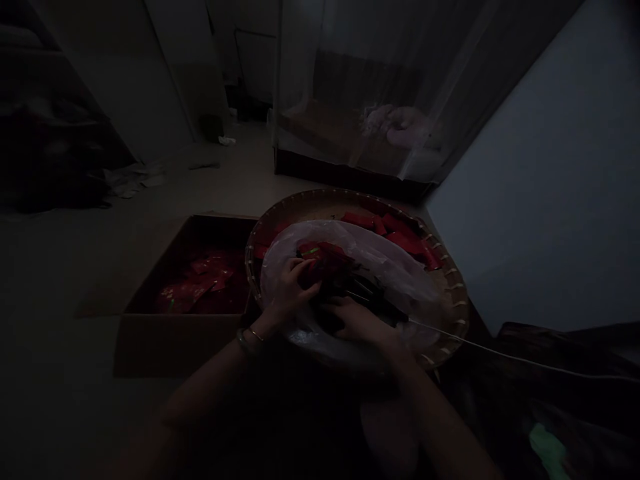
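A round woven bamboo tray [457, 293] holds a large translucent plastic bag [395, 253] with its mouth spread open. Over the bag my left hand [295, 287] is closed, thumb and fingers gripping a red packet [325, 257] with a small green mark. My right hand [357, 320] reaches low into the bag beside it, next to a long black object [373, 293] near a white cord. Deep shadow hides its fingertips and anything under them. More red packets [395, 233] lie on the tray's far right side.
Left of the tray, an open cardboard box [175, 340] contains red packets [200, 280]. The white cord [500, 353] stretches right from the tray. A pale wall [550, 200] rises at right, and a netted bed [350, 133] stands behind. The room is very dim.
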`<state>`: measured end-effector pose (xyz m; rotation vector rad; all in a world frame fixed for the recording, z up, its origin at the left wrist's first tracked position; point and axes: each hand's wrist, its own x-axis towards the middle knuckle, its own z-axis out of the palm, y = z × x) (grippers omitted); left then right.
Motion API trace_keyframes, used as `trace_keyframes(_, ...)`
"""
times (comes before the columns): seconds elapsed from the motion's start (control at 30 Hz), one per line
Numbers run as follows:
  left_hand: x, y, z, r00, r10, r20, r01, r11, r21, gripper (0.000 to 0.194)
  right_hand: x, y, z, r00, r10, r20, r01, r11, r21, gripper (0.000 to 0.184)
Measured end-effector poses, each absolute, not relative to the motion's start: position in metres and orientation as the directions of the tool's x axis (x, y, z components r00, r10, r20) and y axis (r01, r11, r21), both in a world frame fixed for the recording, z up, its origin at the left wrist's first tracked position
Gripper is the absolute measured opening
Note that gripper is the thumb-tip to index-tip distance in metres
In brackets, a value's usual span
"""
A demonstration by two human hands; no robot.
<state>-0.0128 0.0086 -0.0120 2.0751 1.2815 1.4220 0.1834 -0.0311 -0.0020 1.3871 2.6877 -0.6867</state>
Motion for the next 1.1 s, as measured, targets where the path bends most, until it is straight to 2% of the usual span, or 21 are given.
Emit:
trace_keyframes(0.13, -0.013, 0.008, -0.012, 0.106, 0.809, 0.578, 0.498, -0.546, 0.673, 0.043, 0.167, -0.032, -0.003, -0.622, 0.762, -0.181, 0.765, 0.543, -0.347, 0.045)
trace_keyframes(0.23, -0.013, 0.009, -0.012, 0.102, 0.802, 0.588, 0.508, -0.551, 0.662, 0.044, 0.172, -0.034, -0.001, -0.618, 0.774, -0.135, 0.751, 0.531, -0.394, 0.031)
trace_keyframes(0.43, -0.012, 0.009, -0.013, 0.126, 0.806, 0.578, 0.474, -0.561, 0.679, 0.044, 0.191, -0.034, -0.001, -0.456, 0.89, 0.031, 0.684, 0.372, -0.627, 0.023)
trace_keyframes(0.53, -0.011, 0.009, -0.014, 0.172, 0.812, 0.558, 0.445, -0.569, 0.691, 0.046, 0.197, -0.034, -0.004, -0.302, 0.953, 0.008, 0.61, 0.2, -0.767, 0.016)
trace_keyframes(0.63, -0.01, 0.009, -0.014, 0.229, 0.801, 0.552, 0.407, -0.594, 0.694, 0.049, 0.203, -0.034, -0.008, -0.132, 0.988, -0.075, 0.449, -0.008, -0.894, 0.022)
trace_keyframes(0.73, -0.009, 0.009, -0.014, 0.29, 0.787, 0.545, 0.382, -0.617, 0.688, 0.051, 0.208, -0.034, -0.011, 0.004, 0.98, -0.2, 0.156, -0.198, -0.968, 0.033)
trace_keyframes(0.87, -0.008, 0.008, -0.014, 0.345, 0.779, 0.524, 0.374, -0.626, 0.684, 0.051, 0.211, -0.038, -0.005, -0.076, 0.938, -0.337, -0.253, -0.345, -0.904, 0.038)
trace_keyframes(0.97, -0.008, 0.007, -0.015, 0.375, 0.78, 0.501, 0.382, -0.622, 0.683, 0.051, 0.21, -0.041, 0.002, -0.16, 0.933, -0.322, -0.335, -0.358, -0.871, 0.045)
trace_keyframes(1.1, -0.007, 0.006, -0.014, 0.396, 0.788, 0.471, 0.383, -0.608, 0.696, 0.049, 0.21, -0.042, 0.005, -0.061, 0.954, -0.294, -0.271, -0.299, -0.915, 0.055)
